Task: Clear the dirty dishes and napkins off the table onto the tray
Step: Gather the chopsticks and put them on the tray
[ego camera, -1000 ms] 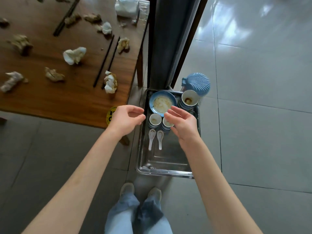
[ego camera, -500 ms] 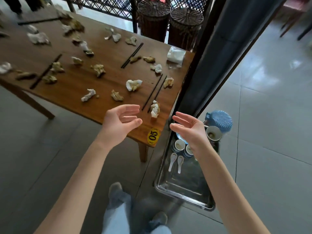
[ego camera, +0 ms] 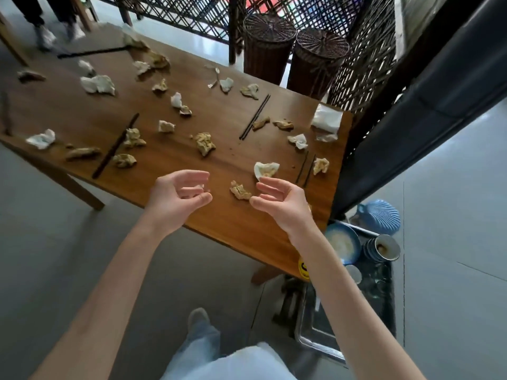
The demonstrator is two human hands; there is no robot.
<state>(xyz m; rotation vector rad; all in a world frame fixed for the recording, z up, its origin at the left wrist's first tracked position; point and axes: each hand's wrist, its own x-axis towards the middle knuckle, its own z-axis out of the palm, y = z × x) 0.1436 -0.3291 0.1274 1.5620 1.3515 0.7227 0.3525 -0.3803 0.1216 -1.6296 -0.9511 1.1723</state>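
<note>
Wooden and dark-stained, the table (ego camera: 225, 215) was scattered with crumpled napkins and pairs of black chopsticks, while the dishes sat already on the steel tray (ego camera: 323, 349) down on the floor at about four o'clock from the person's hands, tucked by the table leg where a short turn would reach it. On it I could make out a blue bowl (ego camera: 343, 244) and a stack of small cups (ego camera: 385, 248); a shell-shaped blue dish (ego camera: 380, 216) stood just beyond its far end. Both hands hung over the near edge with nothing in them: the left hand (ego camera: 178, 200) loosely curled, thumb near the fingertips, the right hand (ego camera: 279, 201) half spread, palm turned inward. A stained napkin (ego camera: 240, 190) lay just at nine o'clock of the right fingers (ego camera: 270, 185), apart from them, and a whiter napkin (ego camera: 265, 169) at twelve o'clock. I judged the hands were shaped so to pinch up these nearest scraps first. The nearest chopsticks (ego camera: 306, 170) lay at one o'clock of the right hand. Whether the left hand hid a scrap beneath it, I could not tell.
</note>
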